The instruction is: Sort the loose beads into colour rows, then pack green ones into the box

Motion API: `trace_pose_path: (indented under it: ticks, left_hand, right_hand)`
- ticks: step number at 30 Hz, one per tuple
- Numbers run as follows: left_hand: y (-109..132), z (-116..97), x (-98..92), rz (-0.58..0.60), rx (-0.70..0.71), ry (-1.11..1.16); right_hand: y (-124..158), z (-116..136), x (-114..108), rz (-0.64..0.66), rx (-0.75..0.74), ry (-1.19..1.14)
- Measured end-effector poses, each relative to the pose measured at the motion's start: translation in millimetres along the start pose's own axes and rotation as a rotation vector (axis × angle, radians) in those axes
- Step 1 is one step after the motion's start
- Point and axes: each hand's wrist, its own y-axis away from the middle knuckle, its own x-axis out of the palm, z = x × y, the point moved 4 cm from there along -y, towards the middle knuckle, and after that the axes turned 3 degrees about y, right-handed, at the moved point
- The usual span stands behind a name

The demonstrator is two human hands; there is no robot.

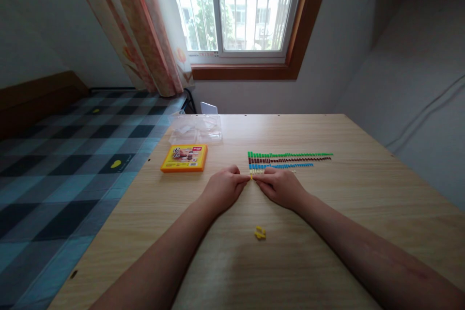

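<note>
My left hand (223, 188) and my right hand (282, 188) meet low over the table. Their fingers are curled, and the fingertips of both press in from either side on a small yellow block (251, 178). Just beyond are rows of small blocks: a green row (286, 155), a brown row (283, 160) and a blue row (303, 165). A pale cream row (293, 171) lies nearest, partly hidden behind my right hand. Closer to me, between my forearms, a little pile of yellow blocks (260, 233) rests on the wood.
To the left on the wooden table (145, 252) lies a yellow-orange box (184, 158) with printed pictures. Behind it stands a clear plastic case (196, 128) with its lid up. A bed with a checked cover (72, 164) adjoins the left side; a window (250, 5) is ahead.
</note>
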Motion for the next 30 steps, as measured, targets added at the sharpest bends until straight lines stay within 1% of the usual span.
trace_pose_path:
  ticks: [8,11,14,18,21,24,27,30]
  left_hand:
    - [-0.5,-1.4,-1.0,0.004,-0.012,0.002]
    - [0.5,-1.2,-2.3,0.001,-0.03,0.015]
    - [1.6,-0.4,-4.6,-0.001,-0.045,0.045]
    - [2.3,-2.2,-8.5,0.034,-0.034,0.033]
    - [3.5,-7.0,-11.9,0.096,0.02,-0.007]
    - [7.0,-12.0,-15.6,0.182,0.064,0.019]
    - [12.1,-16.4,-19.1,0.295,0.061,0.109]
    - [16.8,-23.2,-20.2,0.439,0.037,0.157]
  right_hand:
    - [-0.6,-0.8,1.5,-0.006,0.0,-0.015]
    - [0.4,-2.0,0.0,-0.027,-0.004,-0.053]
    - [4.9,-0.1,-5.8,-0.033,-0.066,-0.174]
    - [16.2,11.8,-17.9,0.071,-0.17,-0.376]
    - [23.7,25.3,-24.7,0.182,-0.209,-0.445]
    - [27.2,36.9,-25.1,0.281,-0.243,-0.439]
    - [26.5,40.2,-22.5,0.318,-0.246,-0.398]
    - [24.9,38.8,-19.5,0.342,-0.246,-0.379]
